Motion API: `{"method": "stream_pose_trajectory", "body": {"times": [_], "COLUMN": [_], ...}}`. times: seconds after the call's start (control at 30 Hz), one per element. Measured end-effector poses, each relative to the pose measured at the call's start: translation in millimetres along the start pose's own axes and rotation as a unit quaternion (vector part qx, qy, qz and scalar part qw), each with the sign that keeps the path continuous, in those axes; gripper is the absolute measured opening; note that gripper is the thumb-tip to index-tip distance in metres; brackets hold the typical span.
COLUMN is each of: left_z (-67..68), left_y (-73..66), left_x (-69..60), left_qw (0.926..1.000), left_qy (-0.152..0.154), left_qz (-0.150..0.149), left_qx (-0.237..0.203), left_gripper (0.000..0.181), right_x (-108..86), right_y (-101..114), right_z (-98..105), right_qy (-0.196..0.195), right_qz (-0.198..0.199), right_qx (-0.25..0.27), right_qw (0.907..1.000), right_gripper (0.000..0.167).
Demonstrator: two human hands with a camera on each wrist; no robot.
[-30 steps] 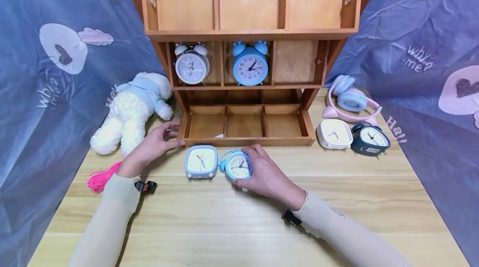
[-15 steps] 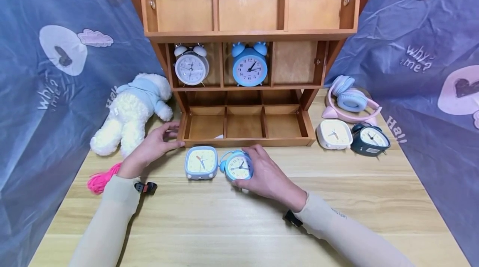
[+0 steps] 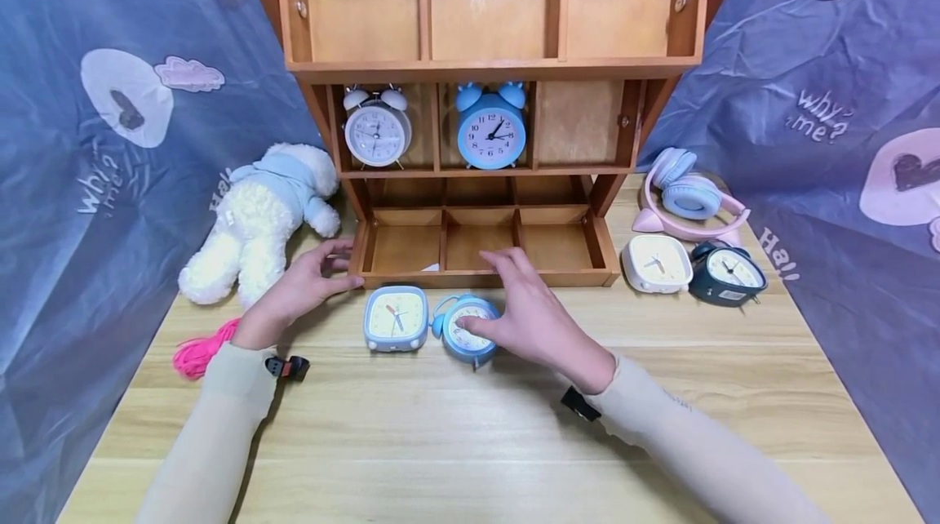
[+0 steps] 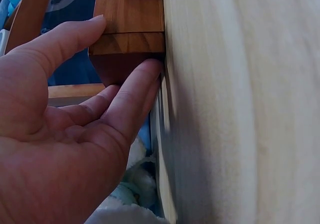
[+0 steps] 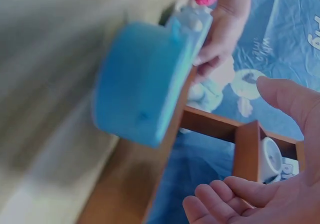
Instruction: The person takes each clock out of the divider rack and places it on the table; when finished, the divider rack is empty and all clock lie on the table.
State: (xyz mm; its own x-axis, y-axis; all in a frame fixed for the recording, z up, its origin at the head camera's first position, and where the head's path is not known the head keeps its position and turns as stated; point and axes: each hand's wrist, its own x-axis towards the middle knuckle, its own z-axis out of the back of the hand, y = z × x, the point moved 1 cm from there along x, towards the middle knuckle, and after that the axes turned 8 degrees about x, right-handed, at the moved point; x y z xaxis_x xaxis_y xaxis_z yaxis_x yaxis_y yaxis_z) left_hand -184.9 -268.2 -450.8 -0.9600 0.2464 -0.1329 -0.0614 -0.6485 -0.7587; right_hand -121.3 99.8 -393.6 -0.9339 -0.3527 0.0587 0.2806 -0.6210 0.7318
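Your right grip (image 3: 542, 321) spreads wide, thumb over the round blue clock (image 3: 470, 310), which sits on the surface (image 3: 441, 442) just right of the square clock (image 3: 395, 318); leftward, your left grip (image 3: 295, 289), fingers apart, touches the wooden shelf (image 3: 492, 73).

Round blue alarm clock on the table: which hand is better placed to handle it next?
Probably the right hand: its thumb and fingers are spread near the round blue alarm clock. The left hand is farther off, gripping a corner of the wooden shelf.
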Motion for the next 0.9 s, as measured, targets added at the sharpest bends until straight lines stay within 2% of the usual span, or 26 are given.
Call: {"method": "stream_pose_trajectory", "body": {"times": [0.3, 0.53, 0.8, 0.9], "left_z": [-0.6, -0.4, -0.3, 0.0], "left_y": [0.3, 0.0, 0.7, 1.0], "left_x": [1.0, 1.3, 1.3, 1.1], "left_qw": [1.0000, 1.0000, 1.0000, 1.0000], "left_qy": [0.001, -0.001, -0.001, 0.000], "left_qz": [0.000, 0.000, 0.001, 0.002], "left_qx": [-0.002, -0.001, -0.005, -0.007], "left_gripper": [0.078, 0.078, 0.078, 0.078], "right_x": [19.2, 30.8, 49.0, 55.9], "right_y": [14, 27, 37, 42], "right_z": [25, 41, 59, 64], "right_qy": [-0.034, -0.082, -0.177, -0.200], "right_qz": [0.006, 0.029, 0.083, 0.095], "right_qx": [0.011, 0.039, 0.063, 0.062], "right_qw": [0.9994, 0.9954, 0.9787, 0.9732], "right_gripper": [0.101, 0.100, 0.096, 0.095]}}
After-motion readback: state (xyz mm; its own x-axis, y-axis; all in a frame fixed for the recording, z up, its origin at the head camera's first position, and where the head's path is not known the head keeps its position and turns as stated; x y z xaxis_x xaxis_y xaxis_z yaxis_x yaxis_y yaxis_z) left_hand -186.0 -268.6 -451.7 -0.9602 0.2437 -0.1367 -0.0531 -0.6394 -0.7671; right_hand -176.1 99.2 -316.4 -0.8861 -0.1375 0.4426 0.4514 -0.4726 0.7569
